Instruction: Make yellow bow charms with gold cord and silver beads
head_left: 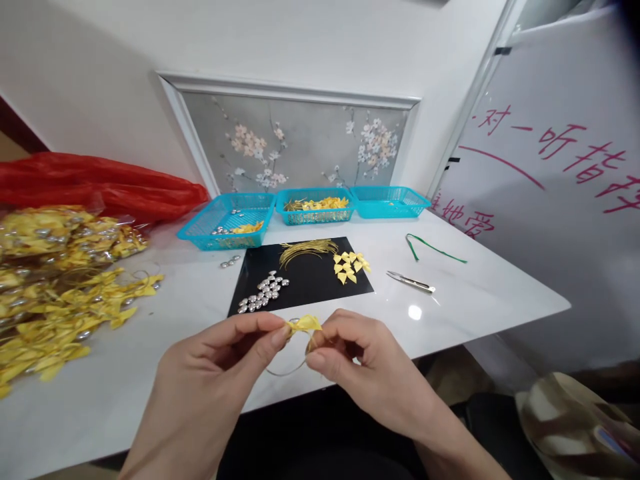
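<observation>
My left hand [225, 360] and my right hand [365, 363] meet over the near edge of the white table [480, 293]. Both pinch a small yellow ribbon bow [305, 325] with a thin gold wire loop [287, 370] hanging beneath it. Just beyond lies a black mat [310, 280] carrying silver beads [263, 293], a bundle of gold wires [307, 248] and a few yellow bows [350, 265].
Three turquoise baskets [227, 217] stand in a row at the back, two holding yellow pieces. A big heap of finished yellow bows [50, 293] and a red bag [100, 180] fill the left. Small snips [413, 283] and a green ribbon strip [433, 248] lie to the right.
</observation>
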The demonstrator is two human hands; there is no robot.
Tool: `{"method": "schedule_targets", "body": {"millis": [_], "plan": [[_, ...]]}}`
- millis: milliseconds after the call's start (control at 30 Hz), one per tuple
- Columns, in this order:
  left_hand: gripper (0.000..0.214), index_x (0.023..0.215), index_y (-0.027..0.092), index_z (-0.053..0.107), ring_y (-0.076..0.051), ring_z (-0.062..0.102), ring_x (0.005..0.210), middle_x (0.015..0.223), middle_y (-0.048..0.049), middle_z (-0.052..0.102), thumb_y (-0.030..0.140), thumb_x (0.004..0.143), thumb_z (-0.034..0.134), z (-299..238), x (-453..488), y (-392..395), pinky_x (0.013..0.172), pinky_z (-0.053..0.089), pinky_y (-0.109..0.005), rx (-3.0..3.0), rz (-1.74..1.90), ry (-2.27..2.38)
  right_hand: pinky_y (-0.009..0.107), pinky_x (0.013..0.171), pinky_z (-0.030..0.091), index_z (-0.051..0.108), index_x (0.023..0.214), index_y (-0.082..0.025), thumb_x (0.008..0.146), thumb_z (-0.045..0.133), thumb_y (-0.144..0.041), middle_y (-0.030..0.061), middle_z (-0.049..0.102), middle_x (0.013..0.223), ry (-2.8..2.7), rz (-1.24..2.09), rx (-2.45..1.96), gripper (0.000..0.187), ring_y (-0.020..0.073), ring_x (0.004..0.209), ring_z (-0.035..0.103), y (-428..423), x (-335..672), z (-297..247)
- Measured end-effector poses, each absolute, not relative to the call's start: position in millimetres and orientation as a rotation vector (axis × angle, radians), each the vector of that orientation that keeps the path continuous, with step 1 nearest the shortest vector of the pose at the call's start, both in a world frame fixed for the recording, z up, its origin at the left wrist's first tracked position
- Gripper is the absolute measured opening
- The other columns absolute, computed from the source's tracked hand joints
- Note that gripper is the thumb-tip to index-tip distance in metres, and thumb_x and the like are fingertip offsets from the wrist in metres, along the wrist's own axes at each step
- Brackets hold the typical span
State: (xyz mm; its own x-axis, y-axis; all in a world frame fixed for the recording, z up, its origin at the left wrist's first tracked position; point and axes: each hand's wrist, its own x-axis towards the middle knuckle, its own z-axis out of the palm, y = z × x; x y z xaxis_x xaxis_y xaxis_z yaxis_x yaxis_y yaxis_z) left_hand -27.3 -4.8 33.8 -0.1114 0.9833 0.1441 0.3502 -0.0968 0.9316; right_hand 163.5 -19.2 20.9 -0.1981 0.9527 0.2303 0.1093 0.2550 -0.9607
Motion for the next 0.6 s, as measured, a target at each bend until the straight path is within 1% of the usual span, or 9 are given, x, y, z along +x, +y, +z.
{"method": "schedule_targets", "body": {"millis": [133, 233, 333, 467, 600], "plan": [[0.02, 0.075, 0.031, 0.079, -0.017, 0.068, 0.066, 0.072, 0.0018, 0.077, 0.048, 0.067, 0.082, 37, -24, -5, 0.059, 0.055, -0.021, 1.534, 1.234, 1.594, 0.024, 0.055, 0.034, 0.06, 0.075, -0.019, 0.092, 0.059, -0.02, -0.0029, 0.05, 0.071, -1.56, 0.922, -0.95, 0.017, 0.0104, 0.064, 0.046, -22, 162, 23], [0.016, 0.074, 0.031, 0.079, -0.017, 0.069, 0.064, 0.071, 0.0019, 0.078, 0.046, 0.068, 0.08, 41, -20, -6, 0.058, 0.057, -0.023, 1.555, 1.238, 1.57, 0.025, 0.059, 0.037, 0.055, 0.074, -0.019, 0.094, 0.053, -0.014, -0.0009, 0.05, 0.075, -1.641, 0.787, -0.855, 0.02, 0.012, 0.069, 0.048, -27, 161, 25], [0.013, 0.074, 0.031, 0.079, -0.018, 0.07, 0.063, 0.07, 0.0017, 0.078, 0.043, 0.07, 0.079, 44, -18, -7, 0.059, 0.058, -0.024, 1.559, 1.233, 1.538, 0.026, 0.063, 0.041, 0.053, 0.076, -0.019, 0.093, 0.049, -0.009, 0.001, 0.052, 0.079, -1.728, 0.725, -0.792, 0.021, 0.0135, 0.073, 0.051, -31, 160, 25], [0.013, 0.072, 0.03, 0.08, -0.018, 0.071, 0.061, 0.066, 0.0012, 0.078, 0.043, 0.068, 0.081, 45, -19, -7, 0.057, 0.059, -0.023, 1.55, 1.234, 1.488, 0.027, 0.064, 0.043, 0.054, 0.077, -0.02, 0.094, 0.049, -0.009, 0.0016, 0.054, 0.078, -1.746, 0.692, -0.762, 0.02, 0.0152, 0.075, 0.053, -31, 162, 21], [0.016, 0.075, 0.029, 0.08, -0.017, 0.072, 0.064, 0.07, 0.0009, 0.079, 0.043, 0.068, 0.082, 44, -23, -6, 0.06, 0.059, -0.02, 1.52, 1.229, 1.45, 0.027, 0.064, 0.041, 0.055, 0.077, -0.02, 0.094, 0.051, -0.011, 0.0001, 0.053, 0.078, -1.695, 0.694, -0.795, 0.02, 0.0139, 0.074, 0.052, -25, 164, 16]]}}
